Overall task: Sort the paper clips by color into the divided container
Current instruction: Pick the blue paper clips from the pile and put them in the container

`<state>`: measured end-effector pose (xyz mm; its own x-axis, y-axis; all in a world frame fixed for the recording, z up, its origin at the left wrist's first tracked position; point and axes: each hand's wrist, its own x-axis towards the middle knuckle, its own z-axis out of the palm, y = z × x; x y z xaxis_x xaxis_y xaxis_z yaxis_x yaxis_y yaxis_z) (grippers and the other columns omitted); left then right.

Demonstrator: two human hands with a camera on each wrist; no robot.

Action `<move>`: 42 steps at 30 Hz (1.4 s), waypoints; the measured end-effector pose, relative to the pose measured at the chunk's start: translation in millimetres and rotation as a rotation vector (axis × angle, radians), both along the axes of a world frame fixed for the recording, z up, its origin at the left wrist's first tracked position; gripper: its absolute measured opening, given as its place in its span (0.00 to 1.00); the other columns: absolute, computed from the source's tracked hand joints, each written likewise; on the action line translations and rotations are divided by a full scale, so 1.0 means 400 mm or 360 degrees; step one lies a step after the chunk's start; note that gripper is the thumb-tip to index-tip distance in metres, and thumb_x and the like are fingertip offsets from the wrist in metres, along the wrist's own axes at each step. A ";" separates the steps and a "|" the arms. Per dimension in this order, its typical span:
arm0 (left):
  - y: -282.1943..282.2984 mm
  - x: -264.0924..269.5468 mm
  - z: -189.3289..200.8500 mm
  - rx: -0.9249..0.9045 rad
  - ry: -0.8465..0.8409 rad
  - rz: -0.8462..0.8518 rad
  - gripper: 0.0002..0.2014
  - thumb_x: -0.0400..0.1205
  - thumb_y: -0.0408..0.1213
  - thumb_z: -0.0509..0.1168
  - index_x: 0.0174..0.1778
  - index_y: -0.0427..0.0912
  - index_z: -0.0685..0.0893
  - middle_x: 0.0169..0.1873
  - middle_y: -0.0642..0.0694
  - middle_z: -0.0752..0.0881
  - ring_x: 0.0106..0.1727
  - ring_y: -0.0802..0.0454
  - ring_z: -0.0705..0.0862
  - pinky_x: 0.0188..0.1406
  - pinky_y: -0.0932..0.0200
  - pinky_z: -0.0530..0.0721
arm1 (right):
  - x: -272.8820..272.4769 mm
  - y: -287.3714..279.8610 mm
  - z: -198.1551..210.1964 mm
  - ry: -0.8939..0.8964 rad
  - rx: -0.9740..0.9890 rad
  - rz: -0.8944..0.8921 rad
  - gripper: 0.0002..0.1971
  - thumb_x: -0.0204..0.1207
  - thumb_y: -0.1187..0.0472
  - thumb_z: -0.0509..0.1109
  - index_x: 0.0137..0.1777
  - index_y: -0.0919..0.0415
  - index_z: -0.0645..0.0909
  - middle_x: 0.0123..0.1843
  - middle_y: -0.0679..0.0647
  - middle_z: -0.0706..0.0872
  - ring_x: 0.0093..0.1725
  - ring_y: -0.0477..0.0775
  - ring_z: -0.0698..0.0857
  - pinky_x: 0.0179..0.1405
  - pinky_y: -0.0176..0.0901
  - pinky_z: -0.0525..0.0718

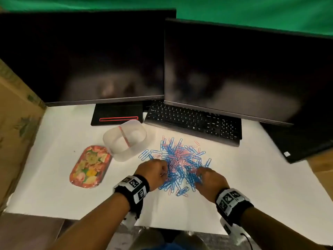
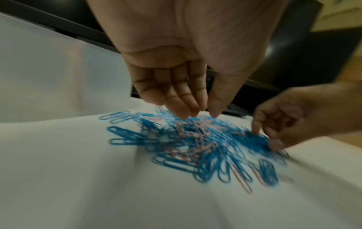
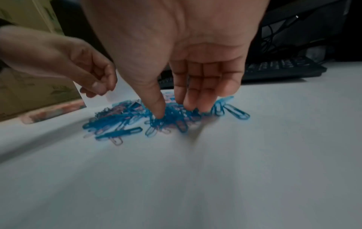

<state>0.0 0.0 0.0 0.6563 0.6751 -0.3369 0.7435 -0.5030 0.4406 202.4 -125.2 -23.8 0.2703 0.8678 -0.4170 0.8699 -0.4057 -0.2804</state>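
Fingers of our left hand (image 1: 154,173) point down with the thumb close beside them, their tips just over the left side of the paper clip pile (image 1: 180,164); motion blur keeps us from telling whether they pinch a clip or hold nothing. Our right hand (image 1: 207,178) reaches into the near right part of the same pile, fingers (image 3: 197,99) straight and relaxed, their tips and the thumb tip pressing down among the blue clips without closing round any that we can make out. We see the clips, blue and pink mixed together, lying in one loose heap on the white sheet (image 1: 252,186) in front of the keyboard (image 1: 194,121). Left of the heap and just beyond it stands our divided container (image 1: 124,139), a translucent tub with a pink strip across its middle; both halves look bare of clips. Its flowered lid (image 1: 90,166) lies flat just beside it, nearer the left. Two dark monitors (image 1: 234,73) stand behind, and a cardboard box (image 1: 16,114) borders the sheet on the left
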 end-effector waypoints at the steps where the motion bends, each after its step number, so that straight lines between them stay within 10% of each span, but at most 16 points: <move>1: -0.010 0.010 -0.007 -0.0031 -0.0021 -0.0050 0.06 0.76 0.44 0.66 0.48 0.51 0.82 0.45 0.53 0.86 0.49 0.50 0.84 0.47 0.59 0.80 | -0.001 0.000 -0.003 0.0013 -0.0011 -0.0023 0.16 0.76 0.49 0.65 0.62 0.51 0.74 0.59 0.51 0.83 0.58 0.57 0.84 0.52 0.45 0.81; 10: -0.042 0.101 -0.023 -0.0162 -0.0246 0.0039 0.04 0.77 0.43 0.67 0.46 0.53 0.83 0.41 0.56 0.86 0.44 0.54 0.84 0.49 0.59 0.84 | 0.033 0.051 0.001 0.0287 0.0261 -0.0210 0.07 0.75 0.60 0.66 0.37 0.51 0.82 0.39 0.50 0.89 0.39 0.53 0.84 0.41 0.41 0.82; 13: -0.035 0.125 -0.016 -0.0254 -0.0463 0.0131 0.10 0.78 0.42 0.67 0.54 0.51 0.85 0.47 0.53 0.86 0.46 0.54 0.84 0.52 0.57 0.84 | 0.041 0.068 0.032 0.0646 0.0477 -0.0508 0.04 0.73 0.63 0.73 0.38 0.58 0.88 0.30 0.46 0.87 0.29 0.40 0.82 0.33 0.24 0.77; 17: -0.023 0.158 0.009 -0.0716 -0.0654 0.0249 0.23 0.80 0.38 0.68 0.72 0.53 0.77 0.61 0.55 0.83 0.58 0.56 0.83 0.58 0.62 0.79 | 0.037 0.097 0.088 0.1322 0.0515 -0.0706 0.04 0.75 0.68 0.73 0.40 0.66 0.86 0.24 0.52 0.85 0.20 0.44 0.81 0.25 0.34 0.80; 25: 0.012 0.180 0.022 -0.1051 -0.0838 0.0368 0.14 0.70 0.43 0.74 0.51 0.53 0.87 0.46 0.38 0.91 0.47 0.42 0.89 0.59 0.43 0.84 | 0.068 0.151 0.103 0.1505 0.0433 -0.0784 0.04 0.73 0.67 0.76 0.44 0.68 0.86 0.28 0.63 0.87 0.23 0.56 0.83 0.29 0.44 0.87; 35: 0.048 0.173 0.020 -0.1213 -0.0915 0.0596 0.05 0.79 0.28 0.70 0.49 0.38 0.85 0.39 0.38 0.90 0.27 0.55 0.84 0.32 0.64 0.83 | 0.085 0.181 0.127 0.1595 0.0388 -0.0745 0.06 0.74 0.77 0.71 0.44 0.66 0.85 0.34 0.59 0.89 0.28 0.52 0.87 0.31 0.39 0.88; 42: 0.054 0.182 0.016 -0.1364 -0.0953 0.0684 0.05 0.85 0.29 0.61 0.52 0.37 0.81 0.36 0.42 0.85 0.32 0.49 0.83 0.27 0.58 0.82 | 0.063 0.208 0.141 0.1607 0.0400 -0.0634 0.13 0.77 0.78 0.64 0.51 0.62 0.83 0.41 0.66 0.88 0.32 0.51 0.90 0.37 0.38 0.90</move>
